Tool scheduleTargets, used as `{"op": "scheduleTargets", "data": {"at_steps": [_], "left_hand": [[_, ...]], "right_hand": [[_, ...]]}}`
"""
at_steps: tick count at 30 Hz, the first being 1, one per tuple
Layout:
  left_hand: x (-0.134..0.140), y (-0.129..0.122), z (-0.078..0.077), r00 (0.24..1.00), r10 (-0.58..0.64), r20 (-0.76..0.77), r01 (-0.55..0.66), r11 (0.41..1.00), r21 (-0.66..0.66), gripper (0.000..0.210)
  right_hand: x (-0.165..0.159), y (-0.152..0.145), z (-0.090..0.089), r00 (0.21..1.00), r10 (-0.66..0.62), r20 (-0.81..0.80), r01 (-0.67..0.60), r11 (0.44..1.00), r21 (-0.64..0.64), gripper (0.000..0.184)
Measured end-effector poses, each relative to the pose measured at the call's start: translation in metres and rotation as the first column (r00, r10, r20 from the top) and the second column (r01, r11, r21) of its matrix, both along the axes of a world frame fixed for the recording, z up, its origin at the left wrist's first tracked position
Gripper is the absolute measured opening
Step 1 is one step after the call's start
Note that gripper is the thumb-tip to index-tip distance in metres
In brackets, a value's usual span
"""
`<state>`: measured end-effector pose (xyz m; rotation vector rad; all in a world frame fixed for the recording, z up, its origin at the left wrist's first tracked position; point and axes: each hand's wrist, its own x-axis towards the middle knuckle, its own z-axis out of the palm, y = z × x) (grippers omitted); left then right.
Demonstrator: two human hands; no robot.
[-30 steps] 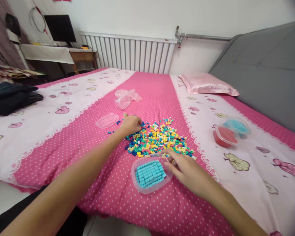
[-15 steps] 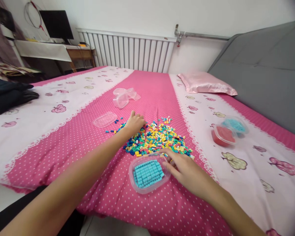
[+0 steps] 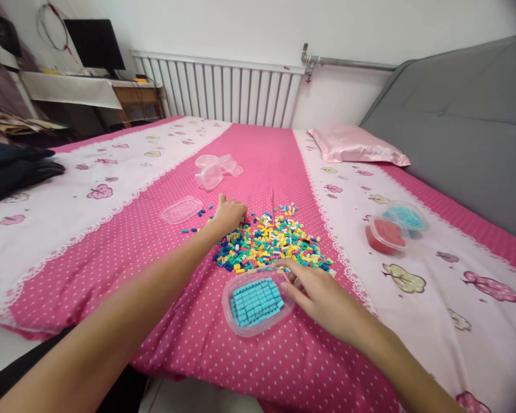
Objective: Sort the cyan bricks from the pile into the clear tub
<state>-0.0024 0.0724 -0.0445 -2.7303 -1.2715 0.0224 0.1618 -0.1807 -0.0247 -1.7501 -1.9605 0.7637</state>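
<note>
A loose heap of small toy building bricks [image 3: 279,241] in yellow, green, blue, red and white is spread over the bed. My left hand [image 3: 231,215] reaches into the heap's left side, fingers curled downward; its fingertips and anything between them are hidden. Nearer to me sits a clear plastic container [image 3: 237,327] with rows of light-blue bricks [image 3: 257,302] packed inside. My right hand [image 3: 312,287] grips the container's right rim, thumb over the edge and fingers bent at the far side, beside the heap.
Left of the heap lies a clear lid [image 3: 180,210], with more clear plastic pieces [image 3: 215,171] behind. To the right stand a tub of red bricks [image 3: 386,235] and a tub of blue ones [image 3: 406,218]. A pink pillow [image 3: 356,146] rests near the grey headboard [image 3: 460,115].
My left hand has shifted slightly left within the heap. My right hand stays on the container. The whole view has moved a little.
</note>
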Motion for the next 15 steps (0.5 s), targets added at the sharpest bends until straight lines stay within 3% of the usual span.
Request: {"op": "scheduleTargets", "data": {"at_steps": [5, 10, 15], "left_hand": [[-0.005, 0.001, 0.000, 0.994, 0.034, 0.099, -0.030, 0.999, -0.042, 0.037], [-0.008, -0.007, 0.014, 0.969, 0.046, 0.244, -0.020, 0.994, -0.105, 0.024], [-0.021, -0.056, 0.030, 0.906, 0.021, 0.423, 0.055, 0.984, -0.167, 0.016]], "right_hand": [[-0.001, -0.001, 0.000, 1.000, -0.005, 0.014, 0.004, 1.000, 0.010, 0.041], [-0.001, -0.001, -0.001, 1.000, -0.002, 0.022, 0.001, 0.998, 0.061, 0.035], [0.001, 0.000, -0.002, 1.000, -0.020, 0.021, 0.018, 0.992, 0.121, 0.029]]}}
